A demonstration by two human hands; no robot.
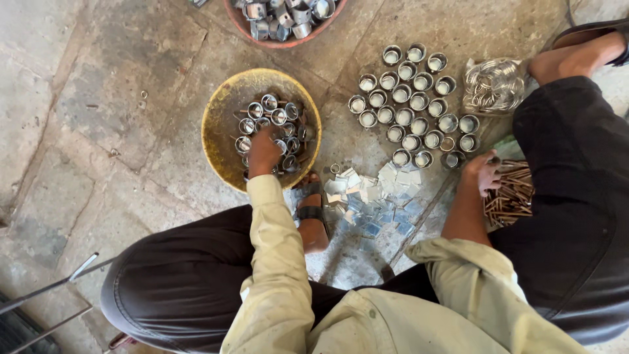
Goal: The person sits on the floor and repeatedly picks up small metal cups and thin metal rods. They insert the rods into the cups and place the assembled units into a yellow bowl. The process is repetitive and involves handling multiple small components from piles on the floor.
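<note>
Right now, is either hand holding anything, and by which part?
Cannot be told. The left hand is down among small metal cups in the yellow bowl; the right hand touches thin rods.

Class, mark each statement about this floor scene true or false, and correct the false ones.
1. The left hand reaches into the yellow bowl of metal cups. True.
2. The right hand rests in the red bowl. False: it is by the pile of copper-coloured strips, far from that bowl.
3. Cups stand upright in rows on the stone floor. True.
4. The shiny square plates are stacked inside the yellow bowl. False: they lie scattered on the floor between the legs.
5. A clear bag of rings lies beside the rows. True.
</note>
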